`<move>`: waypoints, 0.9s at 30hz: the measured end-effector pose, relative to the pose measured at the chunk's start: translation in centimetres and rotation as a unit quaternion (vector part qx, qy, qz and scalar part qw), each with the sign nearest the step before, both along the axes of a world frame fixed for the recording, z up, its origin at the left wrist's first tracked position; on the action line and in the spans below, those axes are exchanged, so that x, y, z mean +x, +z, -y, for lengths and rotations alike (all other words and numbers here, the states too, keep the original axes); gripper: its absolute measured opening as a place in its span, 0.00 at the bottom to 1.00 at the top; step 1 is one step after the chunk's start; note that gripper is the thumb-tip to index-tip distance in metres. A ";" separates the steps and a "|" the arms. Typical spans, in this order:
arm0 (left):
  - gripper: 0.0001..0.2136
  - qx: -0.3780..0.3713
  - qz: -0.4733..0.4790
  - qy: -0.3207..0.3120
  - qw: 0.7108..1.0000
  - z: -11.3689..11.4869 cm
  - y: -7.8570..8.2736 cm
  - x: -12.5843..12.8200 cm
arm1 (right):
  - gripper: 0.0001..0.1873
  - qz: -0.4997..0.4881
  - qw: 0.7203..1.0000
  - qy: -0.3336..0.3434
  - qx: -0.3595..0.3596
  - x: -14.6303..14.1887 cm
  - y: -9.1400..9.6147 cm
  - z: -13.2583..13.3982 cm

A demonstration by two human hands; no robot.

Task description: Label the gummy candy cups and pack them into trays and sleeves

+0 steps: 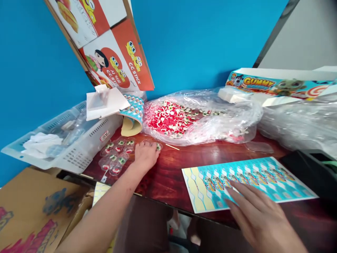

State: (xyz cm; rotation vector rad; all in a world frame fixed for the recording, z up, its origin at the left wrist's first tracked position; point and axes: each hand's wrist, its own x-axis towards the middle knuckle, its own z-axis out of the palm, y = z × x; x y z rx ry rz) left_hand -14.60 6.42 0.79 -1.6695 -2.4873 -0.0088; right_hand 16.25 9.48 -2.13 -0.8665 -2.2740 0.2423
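Observation:
My left hand (146,154) reaches across to the left part of the table, its fingers curled down over a small see-through candy pack (158,147) that shows a green eyeball gummy. Most of that pack is hidden under the hand. Just left of it lies a group of similar packs (116,158) with green-and-white and red gummies. On the right, my right hand (255,211) is spread over a sticker sheet (210,196), fingertips at its lower middle. The sheet has a row of blue printed labels, and its left strip is bare yellow backing.
A big plastic bag of loose gummies (171,119) lies at the back. Beside it are a roll of labels (133,112) and a white basket (79,154). A black device (310,168) stands right, below a gummy display box (279,86). An open carton (39,207) sits lower left.

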 end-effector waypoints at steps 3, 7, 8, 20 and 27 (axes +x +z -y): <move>0.19 0.004 -0.003 0.008 1.000 1.1 -0.5 2.1 | 0.16 0.142 0.986 0.006 0.092 -2.8 0.4 -2.5; 0.23 0.042 0.005 0.026 0.999 2.4 0.1 4.6 | 0.18 0.190 0.976 0.096 0.045 -5.9 0.3 -5.9; 0.23 0.056 0.014 0.021 0.998 2.5 0.3 5.4 | 0.19 0.199 0.973 0.117 0.031 -6.3 0.2 -6.4; 0.06 0.003 0.185 -0.119 0.975 0.5 -2.1 11.9 | 0.18 0.203 0.972 0.030 0.118 -5.3 -2.6 -3.9; 0.08 0.004 0.219 -0.106 0.970 0.4 -2.2 10.6 | 0.14 0.137 0.987 0.048 0.062 -3.1 -1.9 -3.1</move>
